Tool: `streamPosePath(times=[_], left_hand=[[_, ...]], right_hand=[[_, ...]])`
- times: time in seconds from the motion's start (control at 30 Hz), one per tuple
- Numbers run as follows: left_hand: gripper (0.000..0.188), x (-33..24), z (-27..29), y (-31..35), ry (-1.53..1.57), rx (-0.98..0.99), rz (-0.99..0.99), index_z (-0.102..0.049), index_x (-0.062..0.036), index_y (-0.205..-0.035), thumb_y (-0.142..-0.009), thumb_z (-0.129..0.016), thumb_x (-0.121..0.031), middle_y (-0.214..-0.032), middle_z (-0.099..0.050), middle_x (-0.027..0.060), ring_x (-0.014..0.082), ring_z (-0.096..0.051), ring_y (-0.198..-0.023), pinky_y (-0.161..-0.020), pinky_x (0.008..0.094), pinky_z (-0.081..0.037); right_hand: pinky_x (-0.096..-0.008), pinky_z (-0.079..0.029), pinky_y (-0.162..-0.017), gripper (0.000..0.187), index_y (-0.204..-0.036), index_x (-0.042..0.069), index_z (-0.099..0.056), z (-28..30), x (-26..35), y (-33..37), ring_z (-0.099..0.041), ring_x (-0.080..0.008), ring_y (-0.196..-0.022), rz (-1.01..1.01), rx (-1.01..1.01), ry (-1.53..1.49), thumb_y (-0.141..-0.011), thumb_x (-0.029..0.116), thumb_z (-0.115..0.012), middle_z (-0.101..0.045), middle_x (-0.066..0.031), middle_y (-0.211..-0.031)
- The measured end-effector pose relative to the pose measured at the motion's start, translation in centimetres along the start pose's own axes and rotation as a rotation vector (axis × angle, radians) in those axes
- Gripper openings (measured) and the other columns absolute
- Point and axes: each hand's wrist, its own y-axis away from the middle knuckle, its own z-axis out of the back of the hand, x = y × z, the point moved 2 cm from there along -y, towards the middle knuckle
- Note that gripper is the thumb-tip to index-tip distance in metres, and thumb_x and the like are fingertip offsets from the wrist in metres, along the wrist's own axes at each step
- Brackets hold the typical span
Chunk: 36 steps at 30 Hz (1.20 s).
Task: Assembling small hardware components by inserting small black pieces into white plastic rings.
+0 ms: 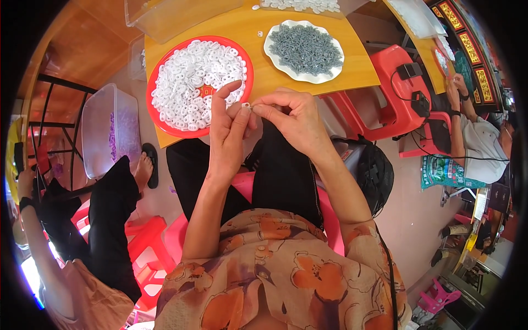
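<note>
My left hand pinches a small white plastic piece between thumb and finger, in front of the table edge. My right hand meets it there, thumb and forefinger closed at the piece; what those fingertips hold is too small to tell. Just beyond my left hand lies a round red tray, heaped with white oval pieces that have holes in them. Further right, a white scalloped plate carries a pile of small grey screw-like parts.
Both dishes rest on a yellow wooden table. Clear plastic bins stand at its back and a tub with purple bits at the left. Red stools and a black bag are to the right. Other people sit on both sides.
</note>
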Motion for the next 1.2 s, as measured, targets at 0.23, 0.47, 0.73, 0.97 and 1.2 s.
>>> streamPosePath(times=[0.23, 0.47, 0.73, 0.97, 1.2], left_hand=[[0.051, -0.1, 0.3, -0.1, -0.027, 0.091, 0.039, -0.034, -0.0054, -0.157, -0.109, -0.050, -0.007, -0.079, -0.056, 0.0006, 0.0055, -0.048, -0.071, -0.066, 0.0217, -0.038], [0.052, 0.5, 0.2, -0.6, 0.028, 0.085, 0.025, -0.029, -0.0048, -0.158, -0.109, -0.050, -0.007, -0.081, -0.058, 0.0024, 0.0059, -0.047, -0.067, -0.061, 0.0211, -0.038], [0.050, 0.5, 0.6, 0.0, 0.124, 0.045, 0.027, -0.026, -0.0054, -0.155, -0.110, -0.049, -0.004, -0.085, -0.061, 0.0049, 0.0060, -0.047, -0.067, -0.060, 0.0211, -0.039], [0.043, 0.2, 0.9, 0.7, 0.113, -0.005, 0.029, -0.039, -0.0038, -0.150, -0.110, -0.053, -0.009, -0.087, -0.066, 0.0043, 0.0061, -0.048, -0.071, -0.067, 0.0219, -0.038], [0.013, 1.8, 3.8, 1.8, 0.065, -0.018, 0.146, -0.060, -0.0057, -0.107, -0.111, -0.058, -0.018, -0.079, -0.069, 0.0030, 0.0043, -0.052, -0.068, -0.063, 0.0205, -0.041]], right_hand=[[-0.0268, -0.042, -0.063, 0.011, -0.098, 0.000, -0.081, -0.1, -0.6, 0.4, -0.053, -0.0080, -0.068, 0.050, -0.017, 0.006, -0.089, 0.007, -0.081, -0.065, -0.0020, -0.076], [-0.0256, -0.047, -0.066, 0.014, -0.102, -0.001, -0.081, -0.2, -1.0, 0.1, -0.056, -0.0075, -0.071, -0.021, -0.014, -0.088, -0.092, 0.009, -0.080, -0.070, -0.0006, -0.081], [-0.0216, -0.047, -0.067, 0.024, -0.116, 0.001, -0.078, 0.5, -0.8, -0.2, -0.057, -0.0043, -0.073, -0.133, 0.043, -0.237, -0.102, 0.019, -0.074, -0.074, 0.0007, -0.090], [-0.0203, -0.046, -0.067, 0.016, -0.106, -0.001, -0.076, 0.0, 0.3, -0.3, -0.056, -0.0021, -0.074, -0.164, 0.188, -0.066, -0.102, 0.014, -0.072, -0.070, 0.0034, -0.085], [-0.0211, -0.048, -0.068, 0.013, -0.103, -0.002, -0.076, -2.4, -0.6, 0.0, -0.058, -0.0021, -0.076, -0.122, 0.155, -0.028, -0.100, 0.010, -0.074, -0.071, 0.0024, -0.086]])
